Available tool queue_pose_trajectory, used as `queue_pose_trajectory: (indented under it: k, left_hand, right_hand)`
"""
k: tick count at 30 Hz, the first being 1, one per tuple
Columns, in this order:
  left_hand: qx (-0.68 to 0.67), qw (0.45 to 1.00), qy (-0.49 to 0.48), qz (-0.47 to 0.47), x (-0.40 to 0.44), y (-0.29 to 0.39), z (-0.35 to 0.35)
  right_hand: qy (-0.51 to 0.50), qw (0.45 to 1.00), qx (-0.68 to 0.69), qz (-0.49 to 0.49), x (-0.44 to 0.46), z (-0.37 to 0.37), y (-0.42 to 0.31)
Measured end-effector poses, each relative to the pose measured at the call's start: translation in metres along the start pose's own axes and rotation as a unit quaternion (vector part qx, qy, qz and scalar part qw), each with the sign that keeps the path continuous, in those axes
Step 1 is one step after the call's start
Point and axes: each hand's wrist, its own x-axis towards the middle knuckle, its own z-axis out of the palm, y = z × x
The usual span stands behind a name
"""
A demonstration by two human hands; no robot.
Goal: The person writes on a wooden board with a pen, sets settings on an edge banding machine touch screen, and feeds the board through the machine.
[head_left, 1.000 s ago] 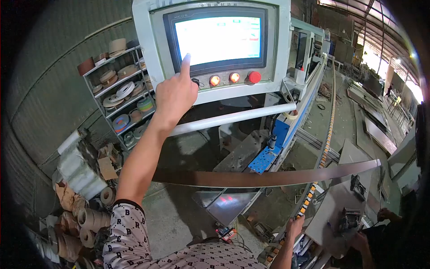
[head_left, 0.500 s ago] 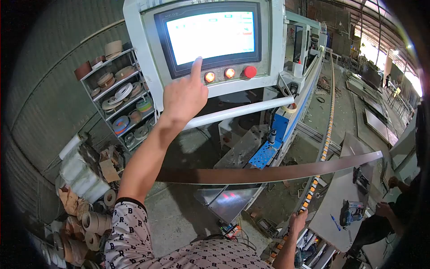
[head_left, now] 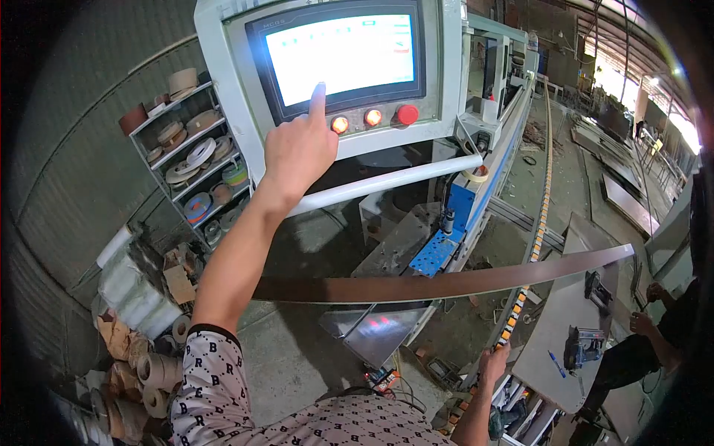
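My left hand (head_left: 301,152) is raised to the machine's control panel. Its index finger is stretched out at the lower edge of the lit touchscreen (head_left: 342,56), and the other fingers are curled in with nothing held. Just right of that finger are two lit orange buttons (head_left: 372,117) and a red knob (head_left: 407,114). Low on the right, my right hand (head_left: 492,364) is closed round the near part of a roller rail (head_left: 513,321) with orange rollers. A long, narrow brown board (head_left: 446,285) lies across this rail, its left end hidden behind my left forearm.
A white bar (head_left: 387,184) runs below the panel, near a blue perforated plate (head_left: 435,254). Shelves with rolls (head_left: 199,152) stand left. On the side table (head_left: 535,364) lie a nail gun (head_left: 584,348) and a blue pen (head_left: 556,364). Another person's hands (head_left: 645,320) are at far right.
My left index finger has moved slightly up relative to the screen, from its lower frame onto its lit area. The view has shifted a little. My right hand stays at the rail.
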Motion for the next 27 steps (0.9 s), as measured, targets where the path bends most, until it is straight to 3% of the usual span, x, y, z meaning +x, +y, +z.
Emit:
queue_pose_trajectory:
  k: [20,27]
  left_hand:
    - [0.017,0.999,-0.003,-0.03,0.013,0.012,0.0]
    - [0.0,0.997,0.029,0.065,0.036,0.04,0.004]
  right_hand:
    - [0.016,1.0,0.01,0.009,0.006,0.019,0.017]
    - [0.003,1.0,0.013,0.012,-0.002,0.002,0.002]
